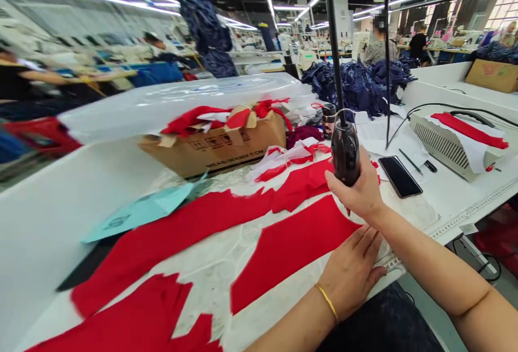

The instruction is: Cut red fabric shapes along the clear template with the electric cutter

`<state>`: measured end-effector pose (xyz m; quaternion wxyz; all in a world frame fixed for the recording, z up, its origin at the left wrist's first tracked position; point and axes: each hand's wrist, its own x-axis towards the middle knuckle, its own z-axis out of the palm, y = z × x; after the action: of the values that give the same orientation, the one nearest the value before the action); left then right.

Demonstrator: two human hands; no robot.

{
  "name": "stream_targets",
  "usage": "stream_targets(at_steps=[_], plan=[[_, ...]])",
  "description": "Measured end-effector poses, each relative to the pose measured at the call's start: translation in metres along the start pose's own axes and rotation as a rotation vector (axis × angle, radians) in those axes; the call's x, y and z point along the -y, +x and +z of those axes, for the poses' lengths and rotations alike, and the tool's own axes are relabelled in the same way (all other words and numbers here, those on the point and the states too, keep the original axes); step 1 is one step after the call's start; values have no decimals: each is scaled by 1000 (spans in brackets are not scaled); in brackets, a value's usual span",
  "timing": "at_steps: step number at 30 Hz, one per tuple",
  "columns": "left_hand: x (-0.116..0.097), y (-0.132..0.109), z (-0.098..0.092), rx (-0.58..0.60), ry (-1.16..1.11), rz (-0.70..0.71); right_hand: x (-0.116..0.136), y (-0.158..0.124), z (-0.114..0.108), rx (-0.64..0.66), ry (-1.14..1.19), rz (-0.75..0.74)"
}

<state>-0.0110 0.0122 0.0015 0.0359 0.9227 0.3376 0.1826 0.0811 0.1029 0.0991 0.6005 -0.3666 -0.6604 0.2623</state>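
Note:
My right hand (364,187) wraps around a black handheld power tool (345,152), held upright with its narrow pointed tip down at the curved edge of a red fabric piece (291,244). Whether the tip touches the cloth, I cannot tell. My left hand (353,268), with a gold bracelet (327,303) at its wrist, lies flat with fingers stretched out at the right end of that piece, just below the tool. Behind the piece runs a long red fabric strip (190,228). More red cloth (137,314) lies at the lower left.
A cardboard box (226,149) with red scraps stands behind. To the right are a phone (400,176), a pencil (409,161) and a vented grey machine (441,144). A turquoise sheet (145,209) lies left. Dark blue garments (356,85) are heaped at the back.

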Motion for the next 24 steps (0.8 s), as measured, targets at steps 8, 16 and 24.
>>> stream_targets(at_steps=[8,16,24], plan=[[1,-8,0,-24,80,41,-2,-11,-64,-2,-97,115],[-1,-3,-1,-12,29,78,3,-28,-69,-54,-32,123],[-2,-3,1,-4,31,80,4,-29,-73,-129,-76,130]])
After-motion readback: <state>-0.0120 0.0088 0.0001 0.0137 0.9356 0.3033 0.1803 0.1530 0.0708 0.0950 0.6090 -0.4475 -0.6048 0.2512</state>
